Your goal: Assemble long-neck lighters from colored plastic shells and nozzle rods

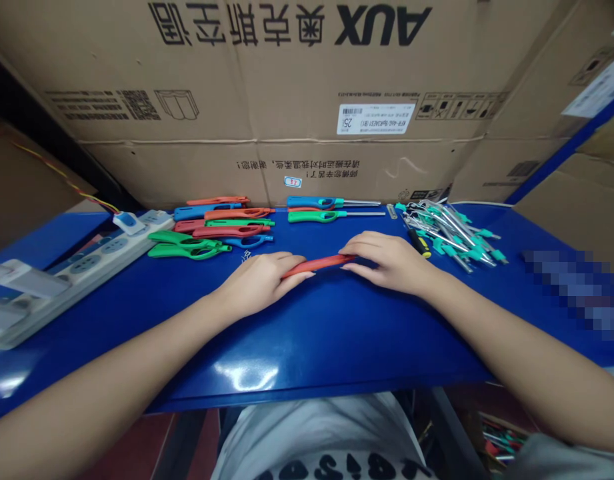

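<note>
Between my two hands, above the blue table, is a red lighter handle (pixel 319 264). My left hand (pixel 259 283) is closed around its left end, thumb along the near side. My right hand (pixel 387 261) pinches the other end between thumb and fingers. Beyond my left hand lies a pile of red, green and blue lighter handles (pixel 234 231). Two lighters with metal tubes, one blue (pixel 311 202) and one green (pixel 311 217), lie side by side behind the held handle. Past my right hand is a heap of metal tubes with teal ends (pixel 459 233).
A white power strip (pixel 94 257) with plugs runs along the left of the blue table (pixel 307 340). A black-and-yellow screwdriver (pixel 419 244) lies by the tube heap. Cardboard (pixel 287 87) stands as a wall at the back. Below right, a box holds more lighter parts (pixel 501 440).
</note>
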A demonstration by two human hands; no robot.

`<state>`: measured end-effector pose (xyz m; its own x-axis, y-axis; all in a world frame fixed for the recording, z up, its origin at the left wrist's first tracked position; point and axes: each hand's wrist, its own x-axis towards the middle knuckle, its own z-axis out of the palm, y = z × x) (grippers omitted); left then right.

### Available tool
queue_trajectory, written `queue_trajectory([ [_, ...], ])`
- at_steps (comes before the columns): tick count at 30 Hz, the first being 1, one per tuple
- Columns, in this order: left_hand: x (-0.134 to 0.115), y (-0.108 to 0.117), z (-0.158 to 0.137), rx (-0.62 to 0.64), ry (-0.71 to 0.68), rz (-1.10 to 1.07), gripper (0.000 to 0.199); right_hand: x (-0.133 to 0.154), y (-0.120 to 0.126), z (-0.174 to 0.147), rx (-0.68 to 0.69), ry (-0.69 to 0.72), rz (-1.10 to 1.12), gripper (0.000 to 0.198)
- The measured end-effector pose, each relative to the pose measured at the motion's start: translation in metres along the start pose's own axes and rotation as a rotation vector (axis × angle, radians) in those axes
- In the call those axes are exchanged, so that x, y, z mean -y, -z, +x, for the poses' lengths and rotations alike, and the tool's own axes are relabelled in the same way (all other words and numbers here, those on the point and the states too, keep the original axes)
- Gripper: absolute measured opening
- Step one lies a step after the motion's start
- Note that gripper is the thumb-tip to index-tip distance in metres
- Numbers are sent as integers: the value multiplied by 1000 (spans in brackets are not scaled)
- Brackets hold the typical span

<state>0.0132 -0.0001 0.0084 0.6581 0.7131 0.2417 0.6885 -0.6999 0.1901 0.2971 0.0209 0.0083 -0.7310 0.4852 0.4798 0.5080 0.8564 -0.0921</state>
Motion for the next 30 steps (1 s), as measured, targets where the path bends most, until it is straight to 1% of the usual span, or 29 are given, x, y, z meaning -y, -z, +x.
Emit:
queue_trajectory([
  [5, 3, 0, 1, 19, -7, -53, 47, -5, -3, -3, 20, -8, -6, 21],
  [8, -2, 0, 0, 28, -27, -65, 44, -1, -2, -3, 22, 22, -53, 25],
  [11, -8, -1, -1, 9, -30, -57, 41, 5, -2, -1, 25, 52, -111, 27],
  [13, -11, -2, -2, -4, -10, -41, 40, 6, -3, 1, 37, 44, -126, 28],
  [15, -12, -3, -1, -12, 19, -23, 39, 4, -3, 2, 63, 2, -140, 29],
  [18, -10, -2, 0, -18, 56, 10, 38, -7, 1, 0, 99, -114, -227, 29],
  [21, -7, 0, 0, -19, 80, 31, 38, -23, 9, -5, 114, -220, -333, 37],
  [23, -5, 2, 1, -21, 96, 18, 38, -35, 14, -10, 133, -223, -364, 37],
  [28, -2, 4, 1, -54, 107, -19, 37, -53, 23, -17, 144, -187, -415, 18],
  [30, -1, 4, 2, -64, 107, -5, 38, -56, 25, -18, 141, -185, -428, 16],
])
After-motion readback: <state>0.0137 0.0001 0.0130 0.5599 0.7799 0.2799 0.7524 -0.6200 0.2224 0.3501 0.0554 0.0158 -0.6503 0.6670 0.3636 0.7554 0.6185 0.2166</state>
